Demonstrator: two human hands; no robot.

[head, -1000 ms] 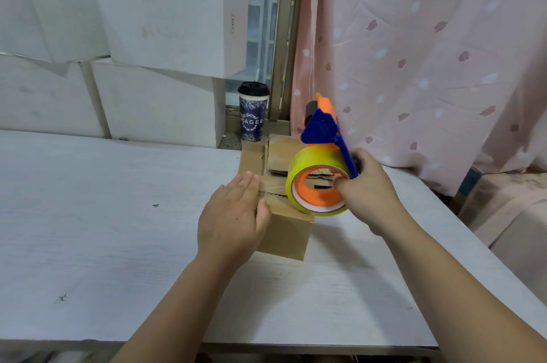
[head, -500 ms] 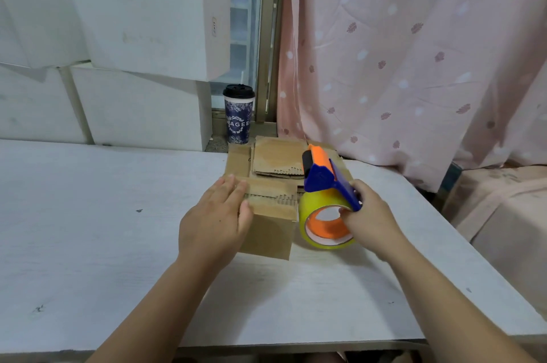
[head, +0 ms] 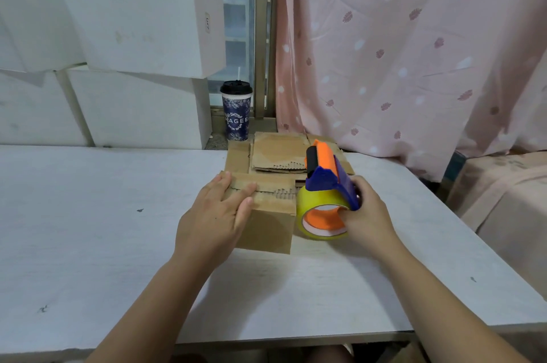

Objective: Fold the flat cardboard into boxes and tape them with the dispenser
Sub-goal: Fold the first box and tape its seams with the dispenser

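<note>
1. Because the top flaps would likely spring up if left free, my left hand [head: 216, 214] lies flat on the left part of the folded box [head: 268, 231], fingers straight, pressing them shut.
2. My right hand [head: 367, 220] is curled around the tape dispenser [head: 327, 195], with the thumb reaching into the orange core. That grip keeps the yellow roll upright, low by the surface [head: 88, 229], at the box's right side. I cannot tell whether roll and box touch.
3. As I judge it, I hold the dispenser low there so the tape can start on the side wall and run up over the seam.
4. More flat cardboard [head: 279, 152] lies stacked just behind the box, near the cup [head: 236, 114], within easy reach for the next box.
</note>
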